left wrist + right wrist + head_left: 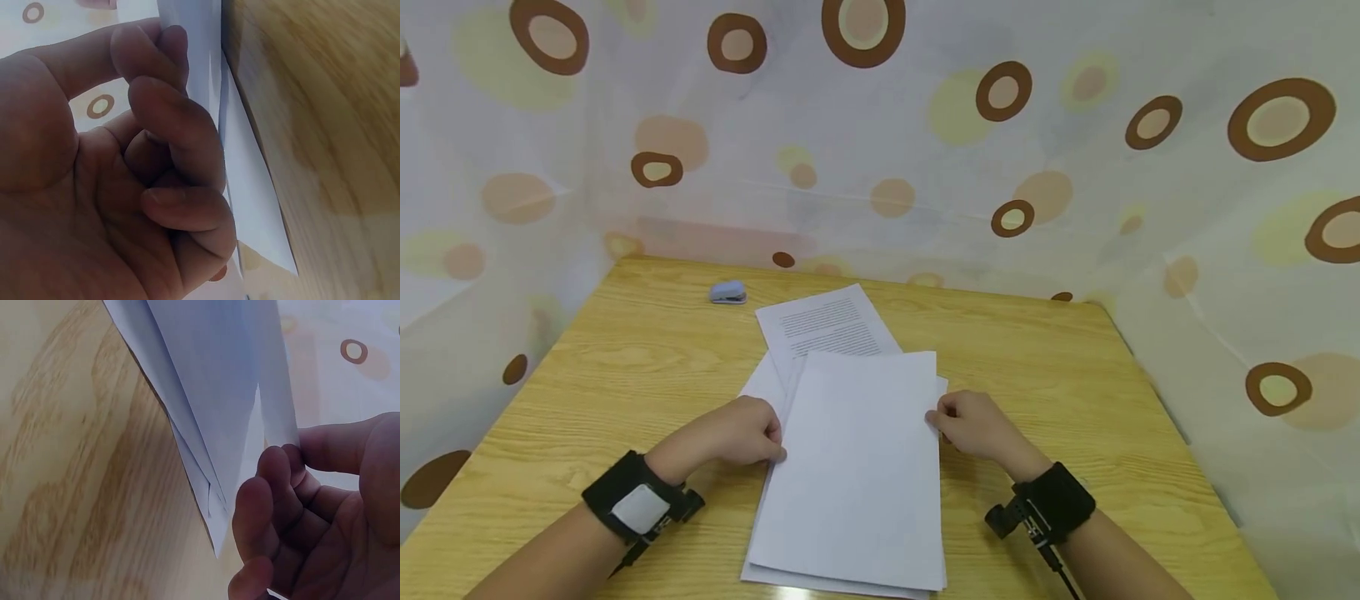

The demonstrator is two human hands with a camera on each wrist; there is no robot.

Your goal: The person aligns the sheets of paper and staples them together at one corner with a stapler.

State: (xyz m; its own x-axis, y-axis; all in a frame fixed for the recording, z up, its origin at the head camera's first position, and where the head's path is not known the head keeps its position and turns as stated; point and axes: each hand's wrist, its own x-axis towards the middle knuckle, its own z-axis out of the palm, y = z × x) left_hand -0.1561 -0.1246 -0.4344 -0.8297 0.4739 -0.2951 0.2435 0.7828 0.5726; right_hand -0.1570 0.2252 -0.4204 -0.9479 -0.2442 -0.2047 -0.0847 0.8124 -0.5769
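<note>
A blank white sheet of paper (857, 475) lies over other sheets in front of me. My left hand (747, 432) pinches its left edge between thumb and curled fingers. On the opposite side my right hand (973, 423) pinches the right edge; in the right wrist view the sheet's edge (278, 375) is lifted above the sheets below it. Beneath, a printed sheet (827, 325) with lines of text shows at an angle toward the back. More white paper (253, 200) sticks out under the left hand in the left wrist view.
A small light-blue stapler (727, 292) sits near the back left of the wooden table (1045, 358). Behind the table and at both sides hangs a pale cloth (887, 125) with brown rings. Black camera straps (1060, 500) wrap both wrists.
</note>
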